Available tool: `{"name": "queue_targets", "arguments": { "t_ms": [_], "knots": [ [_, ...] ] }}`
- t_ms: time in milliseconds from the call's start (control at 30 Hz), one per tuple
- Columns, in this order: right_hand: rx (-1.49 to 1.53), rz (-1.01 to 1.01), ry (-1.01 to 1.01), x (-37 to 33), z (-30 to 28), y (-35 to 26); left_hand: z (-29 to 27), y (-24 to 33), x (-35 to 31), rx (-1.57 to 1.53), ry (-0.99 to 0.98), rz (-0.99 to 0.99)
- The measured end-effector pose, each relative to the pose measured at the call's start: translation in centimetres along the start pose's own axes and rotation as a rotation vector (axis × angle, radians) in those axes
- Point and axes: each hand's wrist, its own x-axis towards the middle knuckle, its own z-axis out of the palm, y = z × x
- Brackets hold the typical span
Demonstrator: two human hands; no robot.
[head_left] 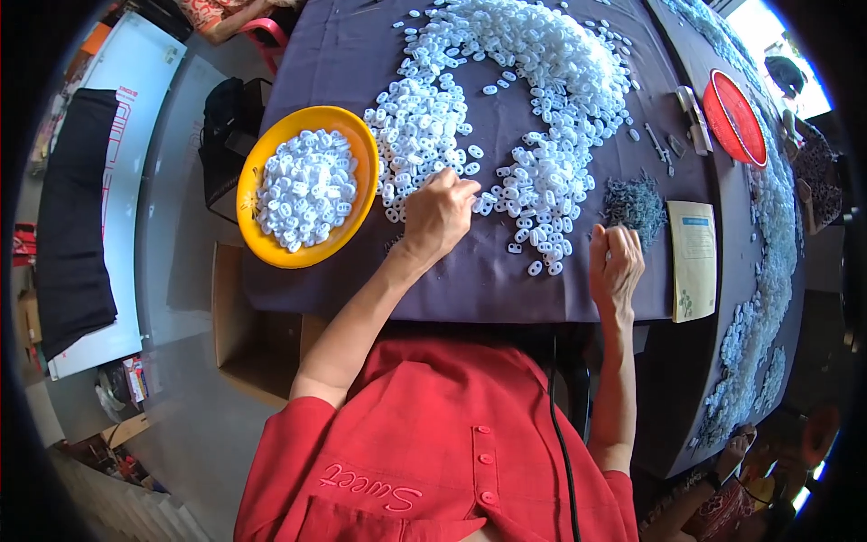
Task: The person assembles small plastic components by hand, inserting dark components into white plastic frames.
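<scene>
My left hand (437, 215) is closed, its thumb and forefinger pinched together over the dark tablecloth among small white oval plastic pieces with two holes (542, 194). Whatever sits between those fingertips is too small or hidden to make out. To the right, my right hand (618, 265) is curled with fingers pressed together, just below a heap of tiny grey-green parts (635, 206); its contents are hidden. A yellow oval bowl (249, 237) full of white pieces (307, 190) stands at the table's left edge, left of my left hand.
A large mound of white pieces (542, 45) spreads over the far table. Right of my right hand lies a yellowish booklet (693, 262). A red round basket (733, 117) and more pieces (772, 226) occupy the right side. Below the left edge is a cardboard box (237, 339). Other people sit nearby.
</scene>
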Motion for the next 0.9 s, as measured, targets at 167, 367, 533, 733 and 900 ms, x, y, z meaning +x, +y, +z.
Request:
{"name": "queue_targets", "arguments": {
  "t_ms": [167, 367, 533, 733, 900],
  "knots": [
    [0.199, 0.002, 0.044, -1.6, 0.8, -1.4, 0.3, -1.1, 1.4, 0.091, 0.014, 0.031],
    [0.21, 0.012, 0.025, -3.3, 1.6, -1.8, -0.2, -1.6, 2.4, 0.162, 0.037, 0.003],
    [0.228, 0.011, 0.061, -4.0, 1.6, -1.6, 2.2, -0.4, 4.2, 0.011, 0.033, 0.086],
    [0.232, 0.007, 0.063, -4.3, 1.9, -1.4, 4.1, 0.1, 5.1, -0.059, -0.102, -0.014],
    [0.22, 0.005, 0.064, -4.2, 2.2, -1.2, 3.2, 0.1, 4.3, -0.205, -0.031, -0.037]
  ]
}}
